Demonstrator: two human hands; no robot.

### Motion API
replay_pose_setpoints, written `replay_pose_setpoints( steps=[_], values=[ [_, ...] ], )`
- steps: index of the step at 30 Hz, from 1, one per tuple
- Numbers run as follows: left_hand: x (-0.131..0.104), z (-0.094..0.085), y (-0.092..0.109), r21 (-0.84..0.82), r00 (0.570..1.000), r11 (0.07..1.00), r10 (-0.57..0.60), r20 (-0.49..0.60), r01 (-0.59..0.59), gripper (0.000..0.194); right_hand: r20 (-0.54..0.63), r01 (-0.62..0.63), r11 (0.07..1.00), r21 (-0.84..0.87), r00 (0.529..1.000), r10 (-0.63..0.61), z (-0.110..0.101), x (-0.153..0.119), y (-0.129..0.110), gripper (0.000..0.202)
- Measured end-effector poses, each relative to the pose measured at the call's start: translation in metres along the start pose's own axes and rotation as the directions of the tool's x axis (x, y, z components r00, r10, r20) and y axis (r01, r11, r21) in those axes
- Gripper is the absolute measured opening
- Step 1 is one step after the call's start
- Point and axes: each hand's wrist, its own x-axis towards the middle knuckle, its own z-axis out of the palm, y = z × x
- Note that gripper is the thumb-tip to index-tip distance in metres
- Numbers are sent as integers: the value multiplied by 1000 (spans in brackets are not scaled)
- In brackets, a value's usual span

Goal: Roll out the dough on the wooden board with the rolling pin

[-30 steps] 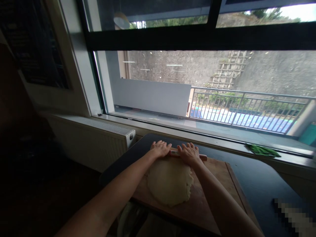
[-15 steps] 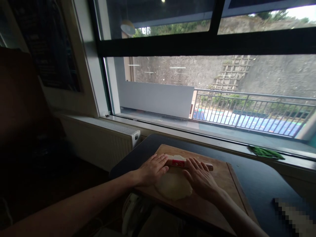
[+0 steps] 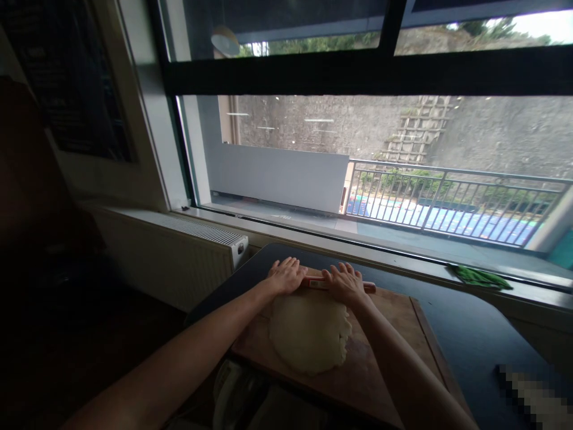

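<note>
A rolling pin [image 3: 319,283] with a red label lies crosswise at the far edge of a flattened sheet of dough [image 3: 308,331]. Over its left end rests my left hand [image 3: 289,276], palm down, fingers stretched forward. My right hand [image 3: 344,280] lies on the pin further right in the same way, fingers apart and not wrapped round it. The pin's right tip sticks out past that hand. The pale dough is roughly round, with a ragged right edge, and sits on a wooden board [image 3: 398,316].
The board stands on a dark table [image 3: 470,325] by a large window. A green cloth [image 3: 481,278] lies on the sill [image 3: 416,272]. To the left is a white radiator [image 3: 179,248]. A pixelated patch covers something at the table's lower right.
Both hands have moved away from me with the rolling pin, from over the dough to its far edge. More of the dough now shows, and the pin's label has turned.
</note>
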Motion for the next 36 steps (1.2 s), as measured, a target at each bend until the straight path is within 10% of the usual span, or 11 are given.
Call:
replay_pose_setpoints(
  steps=[10, 20, 25, 36],
  values=[
    [-127, -26, 7, -132, 962, 965, 243, 128, -226, 62, -75, 198, 980, 2, 977, -197, -1, -93, 9, 62],
    [-3, -11, -13, -11, 986, 999, -42, 159, 44, 62, 10, 46, 998, 53, 999, -46, 6, 6, -9, 61],
    [17, -6, -16, -5, 989, 995, -97, 108, 99, 61, -33, 33, 999, 34, 999, -32, 9, 8, -16, 57],
    [-116, -21, 3, -87, 962, 964, 259, 91, -251, 65, -142, 187, 982, -1, 972, -186, -19, -90, 5, 43]
  ],
)
